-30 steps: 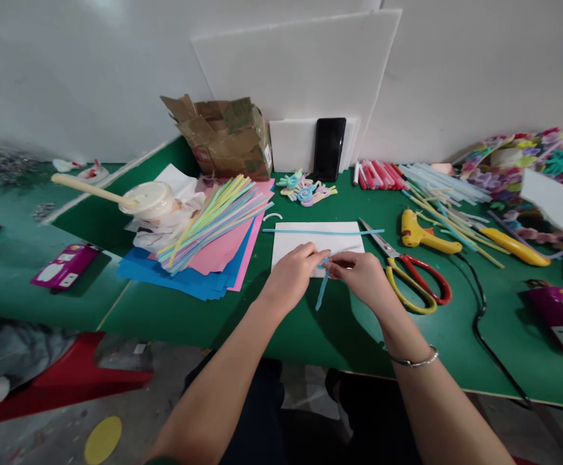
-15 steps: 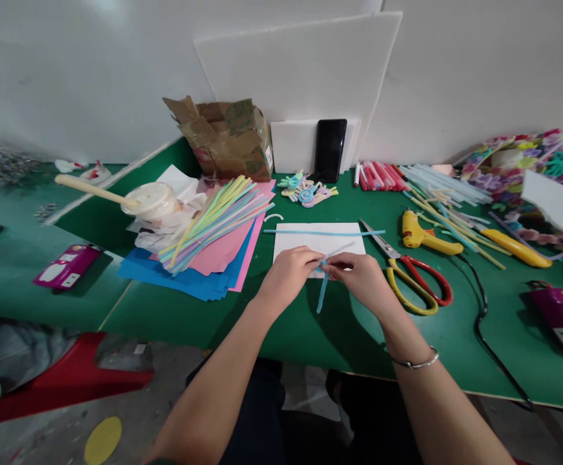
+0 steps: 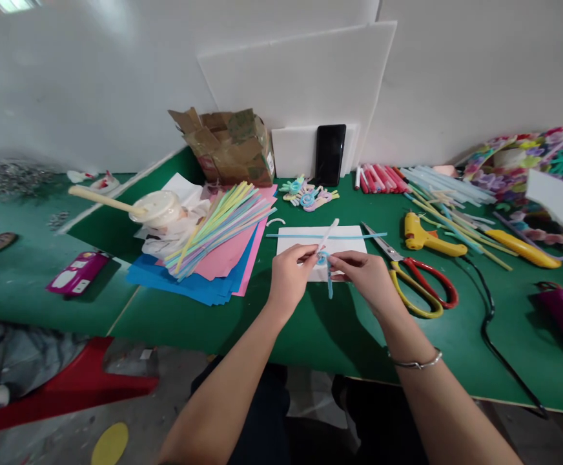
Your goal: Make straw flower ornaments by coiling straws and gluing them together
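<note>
Between my two hands is a pipe cleaner piece (image 3: pixel 330 284), its blue part coiled into a small spiral with a blue tail hanging down. A pale white-lilac length sticks up from it. My left hand (image 3: pixel 291 271) pinches the pale length and the coil's left side. Fingers of my right hand (image 3: pixel 361 274) are closed on the coil's right side, by the blue tail. Both hands are over a white sheet (image 3: pixel 286 242), across which a straight blue pipe cleaner (image 3: pixel 359 236) lies. Just right of the sheet are scissors (image 3: pixel 407 274) with red and yellow handles.
Bundled pipe cleaners (image 3: pixel 218 226) lie on coloured sheets (image 3: pixel 165 281) at left, near a jar (image 3: pixel 158 208) with a stick. Finished curled pieces (image 3: pixel 308 194) sit before a phone (image 3: pixel 330 155). A yellow glue gun (image 3: pixel 429 236), its cord and a cutter (image 3: pixel 523 248) are at right.
The pipe cleaner piece has been turned: its pale end now points more upward and its blue tail hangs straighter. The coil shows more clearly. The whole view has shifted slightly.
</note>
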Demonstrator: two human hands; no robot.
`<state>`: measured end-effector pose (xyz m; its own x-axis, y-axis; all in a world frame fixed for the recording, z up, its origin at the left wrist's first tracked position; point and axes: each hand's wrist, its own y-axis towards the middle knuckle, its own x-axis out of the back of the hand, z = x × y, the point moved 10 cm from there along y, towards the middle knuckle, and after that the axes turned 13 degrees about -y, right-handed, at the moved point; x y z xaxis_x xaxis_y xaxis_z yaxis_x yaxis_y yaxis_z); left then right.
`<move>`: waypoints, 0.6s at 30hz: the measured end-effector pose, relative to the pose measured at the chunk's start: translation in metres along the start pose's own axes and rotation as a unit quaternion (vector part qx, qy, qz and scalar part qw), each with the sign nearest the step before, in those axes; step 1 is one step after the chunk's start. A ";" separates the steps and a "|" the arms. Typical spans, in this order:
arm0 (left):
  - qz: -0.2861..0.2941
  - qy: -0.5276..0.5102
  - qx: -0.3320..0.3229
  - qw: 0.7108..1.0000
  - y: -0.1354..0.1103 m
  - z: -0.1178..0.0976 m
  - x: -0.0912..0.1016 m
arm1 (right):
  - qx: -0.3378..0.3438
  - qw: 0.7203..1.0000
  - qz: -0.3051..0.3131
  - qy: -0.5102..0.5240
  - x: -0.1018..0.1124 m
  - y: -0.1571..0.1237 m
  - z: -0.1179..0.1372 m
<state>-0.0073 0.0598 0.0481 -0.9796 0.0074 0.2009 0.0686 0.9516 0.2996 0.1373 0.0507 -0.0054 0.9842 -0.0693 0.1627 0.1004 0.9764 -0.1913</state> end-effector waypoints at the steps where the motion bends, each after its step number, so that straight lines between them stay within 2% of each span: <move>1: -0.008 -0.011 0.006 1.000 0.000 0.002 0.000 | -0.007 1.000 0.002 0.015 -0.001 0.000 -0.001; 6: -0.036 -0.040 0.008 0.999 -0.002 0.004 0.003 | -0.048 0.996 0.021 0.065 -0.006 0.000 -0.009; 11: -0.063 -0.055 0.002 0.996 -0.003 0.003 0.008 | -0.059 0.994 0.043 0.083 -0.014 -0.002 -0.009; 18: -0.105 -0.108 0.024 0.988 -0.007 0.008 0.009 | -0.047 0.990 0.020 0.133 -0.016 -0.004 -0.006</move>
<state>-0.0184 0.0558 0.0400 -0.9893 -0.1306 -0.0656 -0.1435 0.9528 0.2674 0.1217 0.0468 -0.0129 0.9901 -0.0938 -0.1043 0.0608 0.9569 -0.2840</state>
